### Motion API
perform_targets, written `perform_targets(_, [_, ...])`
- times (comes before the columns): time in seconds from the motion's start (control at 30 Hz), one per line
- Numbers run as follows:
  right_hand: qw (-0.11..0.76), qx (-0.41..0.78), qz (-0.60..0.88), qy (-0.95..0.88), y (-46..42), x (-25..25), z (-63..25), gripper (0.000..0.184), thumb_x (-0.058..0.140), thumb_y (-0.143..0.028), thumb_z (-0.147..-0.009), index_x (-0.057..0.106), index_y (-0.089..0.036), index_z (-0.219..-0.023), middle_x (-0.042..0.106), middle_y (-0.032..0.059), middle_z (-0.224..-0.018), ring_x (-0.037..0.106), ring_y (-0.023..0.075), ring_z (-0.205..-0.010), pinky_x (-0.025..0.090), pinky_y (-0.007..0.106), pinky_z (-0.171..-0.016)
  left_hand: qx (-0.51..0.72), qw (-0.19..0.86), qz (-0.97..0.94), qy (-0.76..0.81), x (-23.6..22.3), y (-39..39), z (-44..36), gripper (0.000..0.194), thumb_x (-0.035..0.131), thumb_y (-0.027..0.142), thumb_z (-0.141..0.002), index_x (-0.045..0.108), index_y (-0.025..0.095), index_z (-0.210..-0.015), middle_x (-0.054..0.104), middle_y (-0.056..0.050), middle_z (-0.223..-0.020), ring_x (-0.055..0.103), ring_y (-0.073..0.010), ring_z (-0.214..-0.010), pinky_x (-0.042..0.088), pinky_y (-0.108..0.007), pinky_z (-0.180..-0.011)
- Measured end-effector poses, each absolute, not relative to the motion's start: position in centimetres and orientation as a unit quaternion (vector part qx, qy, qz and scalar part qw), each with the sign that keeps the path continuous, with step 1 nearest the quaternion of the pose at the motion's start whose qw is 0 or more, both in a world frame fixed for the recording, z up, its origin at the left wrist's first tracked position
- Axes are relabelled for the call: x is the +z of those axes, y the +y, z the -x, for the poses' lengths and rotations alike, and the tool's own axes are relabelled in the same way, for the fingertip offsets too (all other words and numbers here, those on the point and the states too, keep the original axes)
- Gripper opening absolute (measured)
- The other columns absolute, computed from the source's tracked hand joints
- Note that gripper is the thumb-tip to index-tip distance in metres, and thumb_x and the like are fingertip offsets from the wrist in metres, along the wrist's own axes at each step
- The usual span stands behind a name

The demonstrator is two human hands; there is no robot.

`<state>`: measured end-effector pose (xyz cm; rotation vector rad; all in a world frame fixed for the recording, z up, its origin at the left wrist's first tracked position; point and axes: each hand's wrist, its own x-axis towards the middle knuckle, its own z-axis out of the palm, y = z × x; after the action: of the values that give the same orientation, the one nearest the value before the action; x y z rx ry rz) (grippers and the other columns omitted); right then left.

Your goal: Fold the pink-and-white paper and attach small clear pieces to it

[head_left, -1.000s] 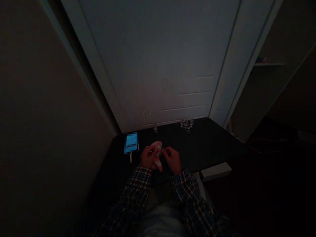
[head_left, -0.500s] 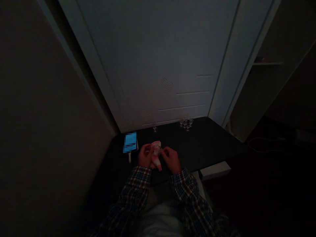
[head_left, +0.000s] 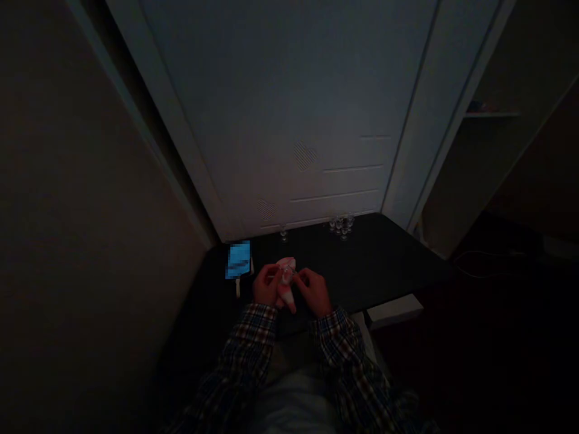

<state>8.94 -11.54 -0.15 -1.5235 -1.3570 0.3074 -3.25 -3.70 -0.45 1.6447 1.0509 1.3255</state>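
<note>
From the head view, in dim light, the left grip (head_left: 266, 286) has its thumb and fingers drawn in, pinching a small clear glassy piece (head_left: 287, 275) from its left side. The right grip (head_left: 315, 292) is pressed to a narrow pinch at the right edge of this piece, fingertips touching it; its exact shape is too dark to make out. A soft pink-and-white cloth (head_left: 286, 298) lies between the two grips, behind and below the glassy piece, its upper part rounded, its lower part tapering toward the person. Whether the cloth rests on the bench (head_left: 375, 265) cannot be told. The bench is smooth, flat and black, with a rounded far corner, and spreads out beneath both grips. Plaid cuffs (head_left: 257, 322) of woven cloth reach up to the wrists.

To the left of the left grip and slightly beyond it stands a blue pixelated rectangle (head_left: 238, 258) with a slim pale handle (head_left: 237, 288) below. Beyond the grips, one clear stemmed glass (head_left: 283, 234) stands alone; beyond the right grip and to its right, a cluster of similar glasses (head_left: 342, 226) stands close together. Farther back, a pale panel (head_left: 271, 120) carries ribbed hearts (head_left: 305, 155).
</note>
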Motion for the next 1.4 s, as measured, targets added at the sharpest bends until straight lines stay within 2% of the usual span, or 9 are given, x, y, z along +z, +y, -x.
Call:
perform_targets(0.43, [0.517,0.132,0.631,-0.563,-11.71,0.19,-8.91,0.026,0.043,-0.039,-0.082,0.058,-0.019,-0.076,0.058,-0.0016,-0.066,0.05,0.0094,-0.06,0.034,0.019,-0.056,0.492,0.387,-0.667,0.403,-0.98,-3.34,3.32,0.026,0.056,0.039,-0.067,0.06,0.017,-0.082,0.06,-0.004,-0.082,0.057,-0.0169,-0.078,0.046,-0.029,-0.07])
perform_targets(0.77, [0.518,0.127,0.645,-0.548,-11.85,0.37,-8.85,0.021,0.046,-0.035,-0.08,0.058,-0.019,-0.075,0.057,-0.0012,-0.067,0.049,0.0102,-0.06,0.035,0.02,-0.057,0.505,0.381,-0.676,0.378,-0.6,-3.44,3.26,0.022,0.056,0.039,-0.068,0.063,0.018,-0.073,0.058,-0.004,-0.08,0.055,-0.0177,-0.081,0.045,-0.03,-0.074])
perform_targets(0.97, [0.519,0.105,0.644,-0.552,-11.83,0.24,-8.88,0.02,0.046,-0.034,-0.08,0.057,-0.019,-0.073,0.056,-0.0011,-0.067,0.049,0.0106,-0.062,0.035,0.02,-0.058,0.493,0.342,-0.711,0.368,-0.81,-3.25,3.4,0.021,0.055,0.037,-0.069,0.064,0.018,-0.067,0.058,-0.004,-0.08,0.055,-0.0176,-0.081,0.043,-0.031,-0.078])
perform_targets(1.4, [0.532,0.106,0.646,-0.538,-11.72,0.07,-9.05,0.02,0.045,-0.034,-0.08,0.056,-0.019,-0.074,0.055,-0.0015,-0.066,0.049,0.0108,-0.062,0.035,0.021,-0.058,0.47,0.361,-0.729,0.343,-0.83,-3.5,3.26,0.023,0.06,0.04,-0.065,0.065,0.021,-0.076,0.058,-0.005,-0.089,0.054,-0.0192,-0.091,0.043,-0.032,-0.081])
